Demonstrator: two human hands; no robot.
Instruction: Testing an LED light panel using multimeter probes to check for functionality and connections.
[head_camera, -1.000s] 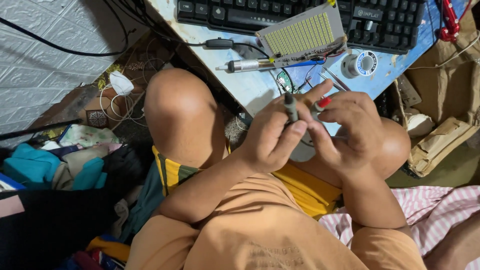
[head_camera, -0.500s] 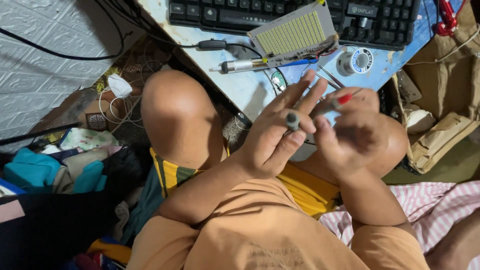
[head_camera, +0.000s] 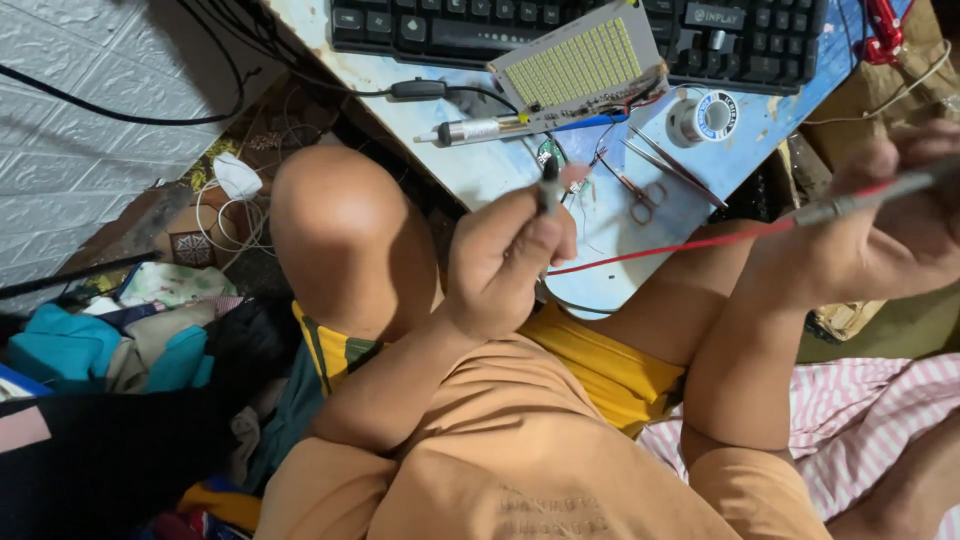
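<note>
Biggest risk I see here is that red lead (head_camera: 660, 247) getting yanked: it runs taut-ish from near the left hand (head_camera: 505, 265) across to the right hand (head_camera: 895, 225), and both are up in the air over the lap, so a sudden tug could pull a probe loose or drag it into the LED panel (head_camera: 578, 62) propped at the worktop (head_camera: 470, 165) edge. That panel sits tilted against the black keyboard (head_camera: 560, 25), with loose wires at its lower side, so a snagged lead could easily tip it. The left fingers are pinching a dark probe (head_camera: 548, 185), tip pointing up toward the panel, just below it. The right fingers are curled around a grey probe handle (head_camera: 880, 192) well off to the panel's right; it's motion-blurred, so I can't tell how firm that grip is. The soldering iron (head_camera: 480, 130) lies just below-left of the panel, with tweezers (head_camera: 665, 160) and a solder spool (head_camera: 705, 117) to its right.
</note>
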